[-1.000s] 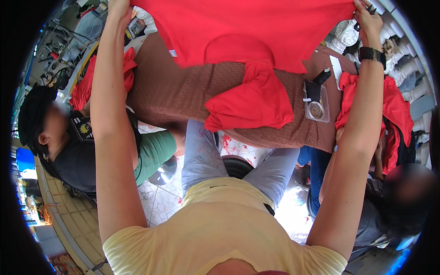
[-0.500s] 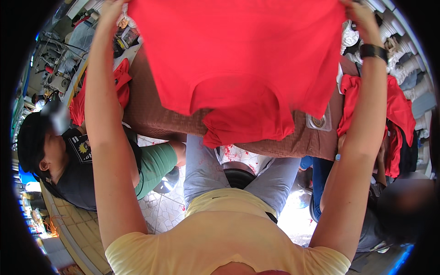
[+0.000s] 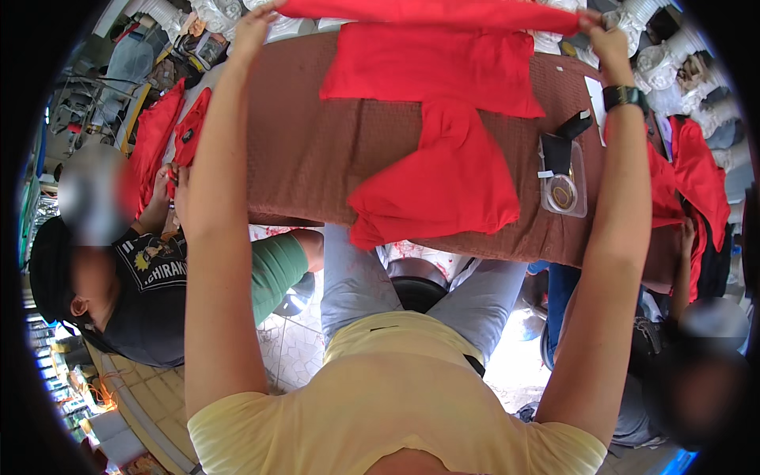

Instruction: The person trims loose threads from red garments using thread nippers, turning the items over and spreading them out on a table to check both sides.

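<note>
A red shirt (image 3: 431, 67) is stretched across the far part of the table, its far edge pulled taut as a long band between my hands. At the upper left, my left hand (image 3: 255, 22) is closed on one corner of it. My right hand (image 3: 603, 36), below a dark wristband (image 3: 624, 97), grips the opposite corner. The lower part of the shirt drapes toward the brown tablecloth (image 3: 293, 142). Nearer to me, a second red cloth piece (image 3: 451, 174) lies crumpled and partly under the shirt, reaching the near edge.
To the right, a clear plastic box (image 3: 574, 182) holds a ring-shaped item, with a black cloth piece (image 3: 558, 150) at it. White ornate pieces (image 3: 657, 59) line the far side. One person (image 3: 150, 261) sits left and another (image 3: 657, 364) right, both near red cloth.
My hands have lowered the raised shirt away from me onto the far part of the table, baring the tablecloth, the box and the nearer red cloth. The left person's hands now show.
</note>
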### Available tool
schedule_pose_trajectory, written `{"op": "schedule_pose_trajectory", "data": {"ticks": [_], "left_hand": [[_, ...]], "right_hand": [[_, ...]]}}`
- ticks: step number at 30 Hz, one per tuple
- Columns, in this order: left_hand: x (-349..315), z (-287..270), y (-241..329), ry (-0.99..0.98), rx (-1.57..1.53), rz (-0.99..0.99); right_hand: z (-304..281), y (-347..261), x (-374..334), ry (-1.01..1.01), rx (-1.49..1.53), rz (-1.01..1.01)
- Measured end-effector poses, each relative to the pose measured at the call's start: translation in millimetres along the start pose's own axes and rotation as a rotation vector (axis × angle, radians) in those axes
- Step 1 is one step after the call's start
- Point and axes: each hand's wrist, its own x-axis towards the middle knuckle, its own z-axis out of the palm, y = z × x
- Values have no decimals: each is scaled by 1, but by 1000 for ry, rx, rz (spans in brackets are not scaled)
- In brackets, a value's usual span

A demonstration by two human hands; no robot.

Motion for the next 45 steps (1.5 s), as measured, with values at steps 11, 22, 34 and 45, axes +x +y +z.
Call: {"op": "schedule_pose_trajectory", "data": {"ticks": [11,22,34,45], "left_hand": [[-282,128,115,-1038,166,-218],[-214,140,200,-525,-68,-300],[-225,163,166,-214,44,218],[-166,96,235,-146,112,292]], "right_hand": [[36,-167,-387,-657,483,118],[82,-223,-435,-54,285,-8],[42,-173,-319,-137,732,197],[-22,-211,-267,89,-6,-62]]}}
